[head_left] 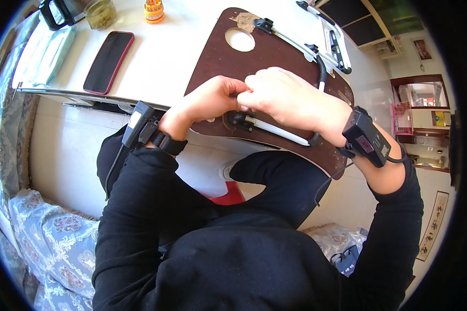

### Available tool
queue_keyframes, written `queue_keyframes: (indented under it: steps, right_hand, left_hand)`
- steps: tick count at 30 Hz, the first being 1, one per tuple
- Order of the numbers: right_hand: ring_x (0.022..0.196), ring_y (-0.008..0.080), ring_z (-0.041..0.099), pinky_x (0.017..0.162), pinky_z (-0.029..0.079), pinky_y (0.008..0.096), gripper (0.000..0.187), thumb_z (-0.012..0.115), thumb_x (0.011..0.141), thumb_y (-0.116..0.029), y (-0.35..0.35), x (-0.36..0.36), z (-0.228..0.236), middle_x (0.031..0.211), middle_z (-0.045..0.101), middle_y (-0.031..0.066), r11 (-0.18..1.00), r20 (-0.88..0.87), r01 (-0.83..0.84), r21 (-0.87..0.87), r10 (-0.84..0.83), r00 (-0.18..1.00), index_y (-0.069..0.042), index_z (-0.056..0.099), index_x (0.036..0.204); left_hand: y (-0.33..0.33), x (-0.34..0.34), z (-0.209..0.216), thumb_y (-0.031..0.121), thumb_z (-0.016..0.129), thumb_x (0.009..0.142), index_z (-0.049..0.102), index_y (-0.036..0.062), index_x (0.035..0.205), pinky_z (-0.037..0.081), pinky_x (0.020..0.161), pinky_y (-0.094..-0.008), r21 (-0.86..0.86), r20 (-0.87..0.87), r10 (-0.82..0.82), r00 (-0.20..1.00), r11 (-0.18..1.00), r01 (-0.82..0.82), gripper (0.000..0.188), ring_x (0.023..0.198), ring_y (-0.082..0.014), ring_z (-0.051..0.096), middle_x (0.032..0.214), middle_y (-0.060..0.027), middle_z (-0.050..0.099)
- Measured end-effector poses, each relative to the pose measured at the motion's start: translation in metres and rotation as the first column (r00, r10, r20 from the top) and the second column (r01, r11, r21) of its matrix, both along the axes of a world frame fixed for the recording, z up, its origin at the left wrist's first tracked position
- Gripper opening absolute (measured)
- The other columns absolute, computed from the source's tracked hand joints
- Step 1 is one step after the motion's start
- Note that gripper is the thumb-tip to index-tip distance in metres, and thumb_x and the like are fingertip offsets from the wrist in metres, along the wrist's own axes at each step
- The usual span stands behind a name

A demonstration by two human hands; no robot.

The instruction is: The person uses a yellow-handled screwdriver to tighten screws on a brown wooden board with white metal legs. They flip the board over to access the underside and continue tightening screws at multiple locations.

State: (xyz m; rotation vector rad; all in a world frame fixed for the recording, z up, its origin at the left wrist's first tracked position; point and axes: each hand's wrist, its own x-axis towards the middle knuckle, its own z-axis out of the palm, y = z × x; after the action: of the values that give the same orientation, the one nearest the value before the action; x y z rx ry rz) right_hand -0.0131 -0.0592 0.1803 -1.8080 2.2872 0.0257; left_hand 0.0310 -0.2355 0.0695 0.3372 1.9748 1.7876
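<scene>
The left hand point(213, 98) and the right hand point(283, 98) are bent in close, with their fingertips meeting, but I cannot tell if they pinch something small. They are right over the black bracket point(238, 120) of a white leg point(280, 132) on the brown board point(210, 67), which lies on the white table point(145, 62). It looks like the bracket is being worked on, so the next bit needs slow, careful fingers and a board that stays still.
</scene>
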Motion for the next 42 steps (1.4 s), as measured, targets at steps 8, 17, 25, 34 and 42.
queue_keyframes:
  steps: [8,17,25,34,42]
  right_hand:
    - [0.081,0.0298,0.069,0.074,0.054,0.0387,0.006,0.064,0.089,-0.012,-0.001,0.013,0.008,0.081,0.066,0.0113,0.900,0.093,0.423,0.101,-0.432,0.897,-0.007,0.063,0.089]
    - [0.083,0.0323,0.061,0.075,0.050,0.0424,0.013,0.062,0.093,-0.016,0.000,0.001,-0.003,0.080,0.058,0.0125,0.992,0.034,-0.008,-0.128,0.012,0.999,-0.006,0.058,0.099]
    - [0.088,0.0305,0.065,0.078,0.052,0.0375,0.009,0.056,0.094,-0.011,-0.001,0.014,0.007,0.089,0.061,0.0132,0.977,0.036,0.212,0.032,-0.213,0.976,-0.009,0.060,0.103]
    - [0.086,0.0335,0.063,0.076,0.051,0.0421,0.010,0.059,0.095,-0.010,-0.006,0.022,0.006,0.087,0.059,0.0134,0.894,0.177,0.433,0.115,-0.448,0.876,-0.009,0.057,0.104]
    - [0.083,0.0326,0.064,0.073,0.051,0.0412,0.007,0.061,0.093,-0.010,-0.003,0.019,0.005,0.088,0.059,0.0122,0.960,0.105,0.271,-0.071,-0.263,0.959,-0.008,0.060,0.100]
  left_hand:
    - [0.013,0.002,0.002,0.008,0.075,0.087,0.070,0.0032,0.105,0.050,0.073,-0.0267,0.053,-0.036,0.098,0.995,0.994,-0.097,0.019,0.078,-0.0067,0.059,0.084,-0.0003,0.070]
    - [0.001,0.003,-0.003,0.003,0.071,0.088,0.071,0.0036,0.110,0.049,0.071,-0.0233,0.105,0.007,0.048,0.999,0.993,-0.049,0.021,0.076,-0.0048,0.058,0.085,0.0010,0.069]
    - [0.006,-0.003,-0.014,0.007,0.071,0.091,0.066,0.0048,0.119,0.050,0.073,-0.0224,0.152,-0.001,0.028,1.000,0.988,-0.028,0.028,0.079,-0.0053,0.059,0.089,0.0011,0.070]
    - [0.006,0.005,-0.002,0.009,0.072,0.091,0.069,0.0020,0.110,0.051,0.086,-0.0269,0.113,-0.066,0.039,0.997,0.993,-0.031,0.021,0.090,-0.0068,0.061,0.093,-0.0003,0.072]
    - [-0.001,0.005,-0.004,0.009,0.071,0.092,0.070,0.0029,0.106,0.048,0.058,-0.0231,0.061,-0.013,-0.040,0.999,0.997,0.041,0.015,0.070,-0.0057,0.059,0.087,0.0012,0.070]
